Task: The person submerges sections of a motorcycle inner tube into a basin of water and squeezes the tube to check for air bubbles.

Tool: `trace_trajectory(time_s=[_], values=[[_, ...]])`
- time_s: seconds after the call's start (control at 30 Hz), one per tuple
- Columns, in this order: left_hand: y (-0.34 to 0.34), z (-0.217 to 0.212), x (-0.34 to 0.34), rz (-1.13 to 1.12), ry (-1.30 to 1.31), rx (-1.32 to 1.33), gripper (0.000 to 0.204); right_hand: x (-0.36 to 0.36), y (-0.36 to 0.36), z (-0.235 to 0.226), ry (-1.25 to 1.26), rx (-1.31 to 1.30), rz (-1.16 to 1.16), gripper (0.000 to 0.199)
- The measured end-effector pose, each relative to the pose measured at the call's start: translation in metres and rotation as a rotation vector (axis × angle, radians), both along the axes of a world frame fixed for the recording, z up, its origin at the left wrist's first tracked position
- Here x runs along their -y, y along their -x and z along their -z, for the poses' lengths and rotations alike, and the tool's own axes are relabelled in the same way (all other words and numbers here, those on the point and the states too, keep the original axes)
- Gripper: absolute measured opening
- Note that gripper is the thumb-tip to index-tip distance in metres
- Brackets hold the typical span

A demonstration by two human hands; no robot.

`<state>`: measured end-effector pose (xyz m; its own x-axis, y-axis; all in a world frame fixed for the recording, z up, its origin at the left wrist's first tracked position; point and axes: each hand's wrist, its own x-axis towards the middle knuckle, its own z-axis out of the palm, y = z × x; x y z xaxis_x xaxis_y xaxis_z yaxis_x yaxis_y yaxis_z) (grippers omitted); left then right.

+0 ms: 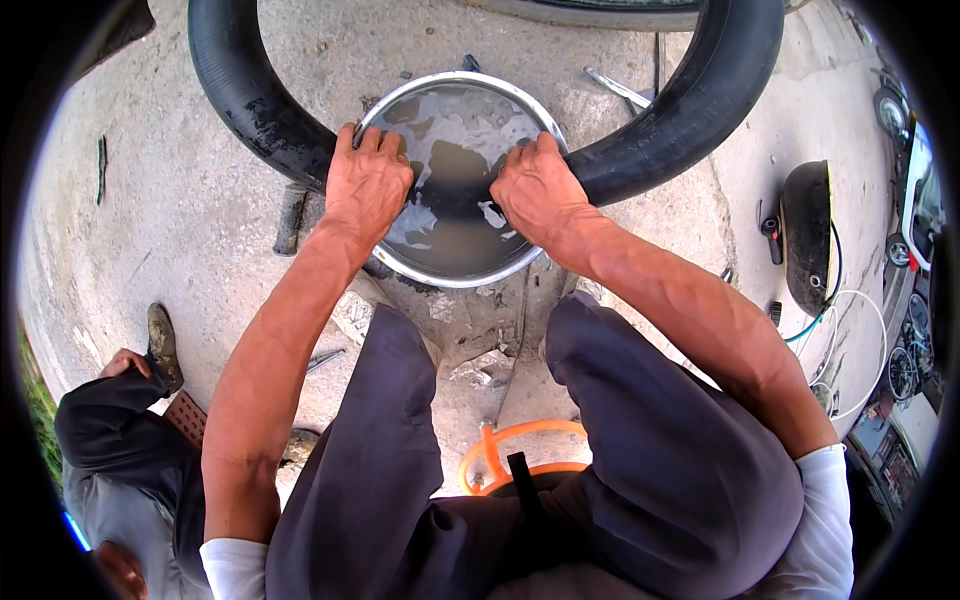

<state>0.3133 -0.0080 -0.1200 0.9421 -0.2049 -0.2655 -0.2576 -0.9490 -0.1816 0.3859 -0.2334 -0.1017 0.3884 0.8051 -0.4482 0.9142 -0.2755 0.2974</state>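
A large black inner tube (665, 140) dips at its near part into a round metal basin (455, 282) of murky, scummy water (460, 160). My left hand (366, 182) is wrapped over the tube at the basin's left rim. Across from it, my right hand (540, 188) grips the tube at the right rim, its fingers curled down over the rubber. Between both hands the tube lies under the water and shows only as a dark band. The rest of it loops away beyond the basin and out at the top.
A tyre (600, 12) lies at the far edge. To the right are a black curved shell (808, 240), a pale hose (880, 375) and parked vehicles. A seated person (120, 430) is at left. A dark cylinder (290, 220) lies beside the basin; orange tubing (540, 428) shows between my legs.
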Motion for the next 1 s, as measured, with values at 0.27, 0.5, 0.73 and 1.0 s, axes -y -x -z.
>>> trace_trajectory(time_s=[0.27,0.5,0.73,1.0], values=[[0.0,0.001,0.0005,0.007,0.03,0.024,0.017,0.0034,0.0,0.0032,-0.033,0.011,-0.007,0.021],[-0.0011,-0.001,0.0006,-0.003,0.022,0.003,0.016,0.001,0.0005,0.0014,-0.013,0.004,0.014,0.021],[-0.0017,0.002,0.0005,0.018,0.015,0.034,0.018,0.0012,0.0005,0.0006,0.017,0.011,0.002,0.022],[-0.0009,-0.0009,-0.0002,-0.003,0.018,0.017,0.017,0.0006,0.0013,-0.0011,-0.016,0.015,0.01,0.02]])
